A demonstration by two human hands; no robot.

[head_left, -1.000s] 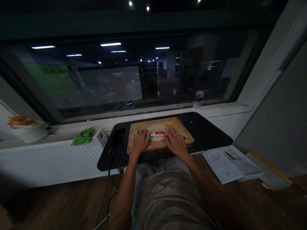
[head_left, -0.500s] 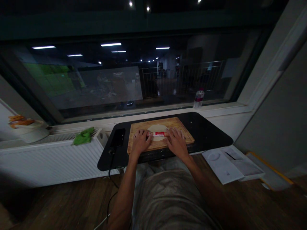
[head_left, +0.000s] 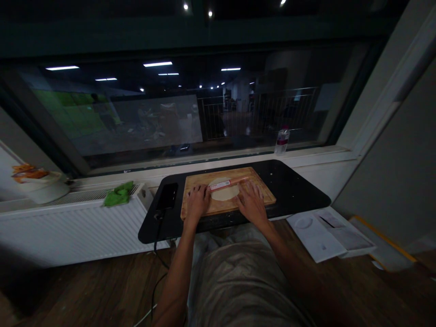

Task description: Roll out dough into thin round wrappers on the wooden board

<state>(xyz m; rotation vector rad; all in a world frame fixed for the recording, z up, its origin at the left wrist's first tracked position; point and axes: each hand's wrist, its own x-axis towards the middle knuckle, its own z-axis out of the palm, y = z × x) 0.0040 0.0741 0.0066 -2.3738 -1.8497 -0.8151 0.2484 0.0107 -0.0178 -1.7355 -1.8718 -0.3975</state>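
A round, flat sheet of dough [head_left: 225, 194] lies on a wooden cutting board [head_left: 231, 209]. Across its far part rests a slim rolling pin [head_left: 220, 185] with a red and white label, slanted so that its right end is farther from me. My left hand [head_left: 196, 203] lies palm down over the board's left part, its fingers stretched out at the pin's left end. Flat fingers of my right hand [head_left: 252, 203] are spread on the board's right side, just below the pin's right end; whether they touch it is hard to tell.
A black tabletop [head_left: 299, 193] carries the board and a dark phone [head_left: 167, 196] with a cable. Behind stands a bottle [head_left: 282, 141] on the window sill. A green cloth [head_left: 118, 194] lies on the white radiator [head_left: 75, 231]. White boxes [head_left: 316, 236] are at the lower right.
The rolling pin has moved away from me and turned from level to slanted, baring more of the dough. My hands have loosened from its ends and flattened on the board.
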